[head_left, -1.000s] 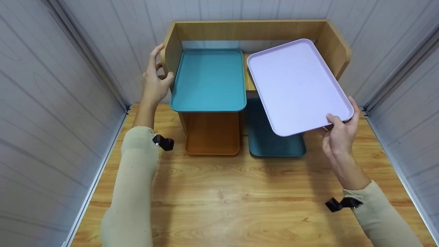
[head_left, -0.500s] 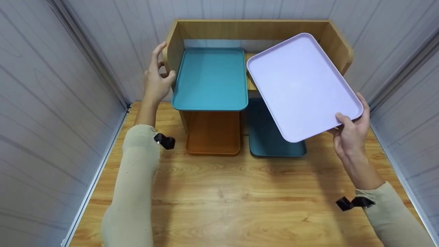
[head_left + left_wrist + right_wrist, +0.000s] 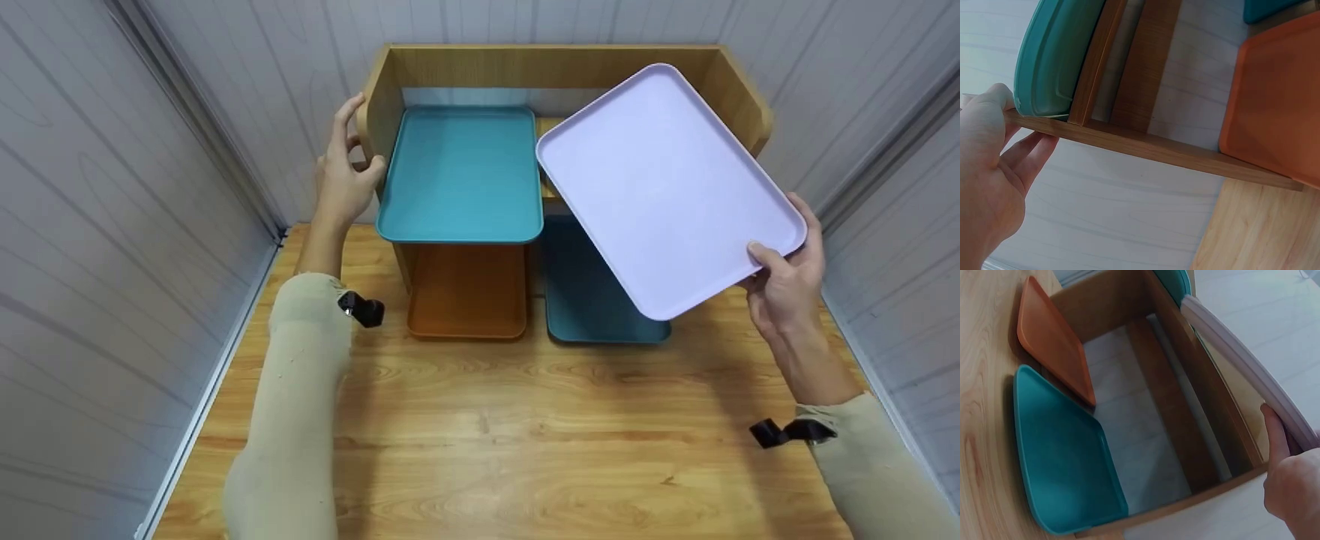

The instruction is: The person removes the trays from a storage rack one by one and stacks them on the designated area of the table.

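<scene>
Mid-carry: right hand [image 3: 784, 281] pinching the near right corner of the flat lilac plastic tray [image 3: 664, 187], tilted above the wooden shelf rack's [image 3: 555, 67] right side, left hand [image 3: 341, 176] bracing the rack's left panel, fingers loosely curved; next, probably levelling beside the teal plastic tray [image 3: 461, 176].

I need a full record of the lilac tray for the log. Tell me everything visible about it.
The lilac tray is a pale, matte, plastic-looking rectangle with rounded corners and a low raised rim, and nothing lies in it. It is held in the air, tilted and turned askew, above the right side of the wooden shelf and the dark teal tray below. The right hand pinches its near right corner, thumb on top; nothing else visibly touches it.
</scene>
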